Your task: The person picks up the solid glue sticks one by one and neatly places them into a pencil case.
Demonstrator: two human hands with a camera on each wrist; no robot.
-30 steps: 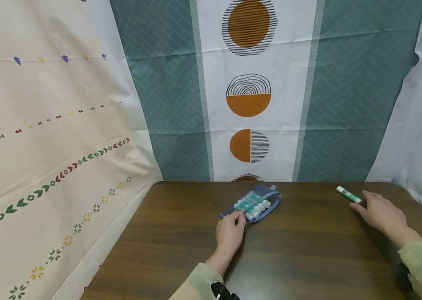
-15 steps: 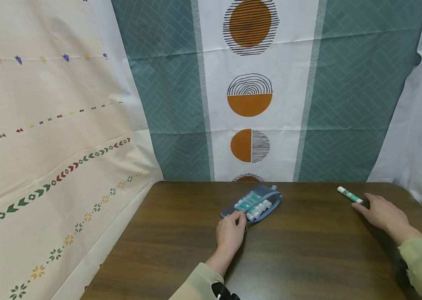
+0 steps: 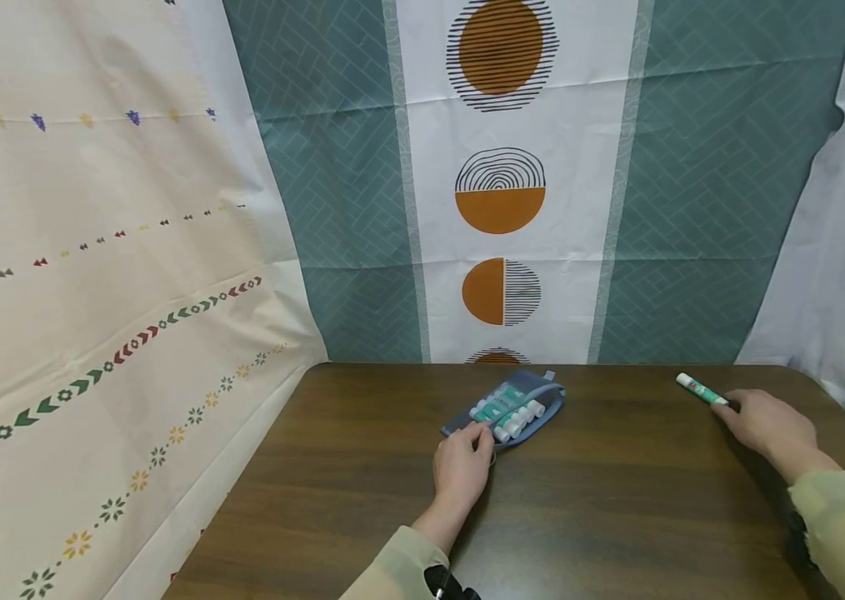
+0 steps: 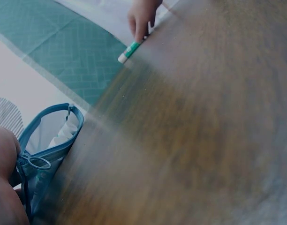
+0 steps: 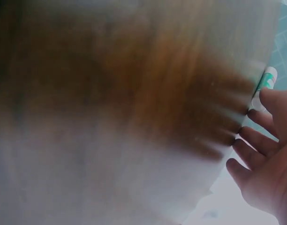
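Note:
My left hand (image 3: 460, 467) pinches the near left edge of a small blue zip pouch (image 3: 553, 408), which lies unzipped with a see-through front. Inside it sit several white-and-green glue sticks (image 3: 501, 402), their white ends toward the opening. A ring-shaped zip pull (image 4: 38, 162) hangs beside the left fingers in the left wrist view. Farther right, my right hand (image 3: 771, 429) pinches the near end of a single green-and-white glue stick (image 3: 700, 388) between thumb and index finger. The other right fingers are spread in the right wrist view. The stick's white cap points away to the left.
Both hands work over a dark brown wooden table (image 3: 602, 517). A green and white patterned cloth (image 3: 347, 208) hangs right behind its far edge. A cream cloth (image 3: 130, 333) drapes along the left side, and a white cloth (image 3: 835, 275) along the right.
The right hand has closed its thumb and fingers on the near end of the loose glue stick, coming slightly left. The left hand and the pouch stay in place.

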